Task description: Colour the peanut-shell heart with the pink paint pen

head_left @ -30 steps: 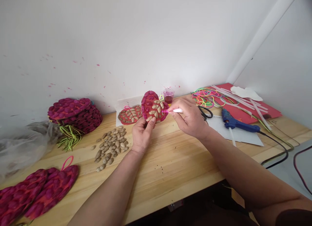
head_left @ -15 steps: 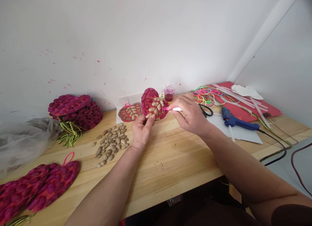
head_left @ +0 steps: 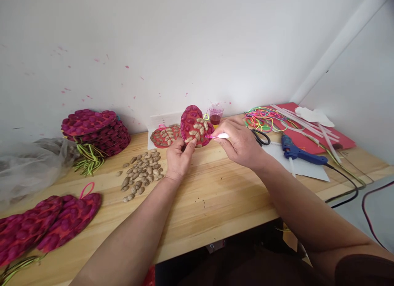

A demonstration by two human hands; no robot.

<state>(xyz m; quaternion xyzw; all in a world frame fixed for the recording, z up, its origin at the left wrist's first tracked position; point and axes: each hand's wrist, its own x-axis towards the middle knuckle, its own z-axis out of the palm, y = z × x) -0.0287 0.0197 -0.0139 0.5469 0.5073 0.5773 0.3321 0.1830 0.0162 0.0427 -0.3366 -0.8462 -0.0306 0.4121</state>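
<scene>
My left hand [head_left: 181, 157] grips the lower edge of a red heart-shaped piece [head_left: 188, 122] covered in peanut shells, thumb on its front. Shells along its left and top are dyed magenta; those in the middle are still tan. Pinched in my right hand [head_left: 238, 140] is a white-handled paintbrush [head_left: 222, 135], its pink-stained tip touching the right side of the piece. Behind stands a clear cup [head_left: 216, 115] with dark red liquid. Another red piece with tan shells [head_left: 164, 134] lies on white paper to the left.
Loose peanuts [head_left: 141, 171] lie left of my left hand. A stack of magenta pieces [head_left: 95, 132], a plastic bag [head_left: 33, 169] and more magenta pieces [head_left: 72, 224] are farther left. At right are scissors [head_left: 261, 137], coloured cords [head_left: 264, 118], a blue glue gun [head_left: 303, 154] and red sheets [head_left: 344, 140].
The view has shifted slightly, so the tabletop things sit a little higher. Both hands keep their holds, and the brush tip stays at the right side of the piece.
</scene>
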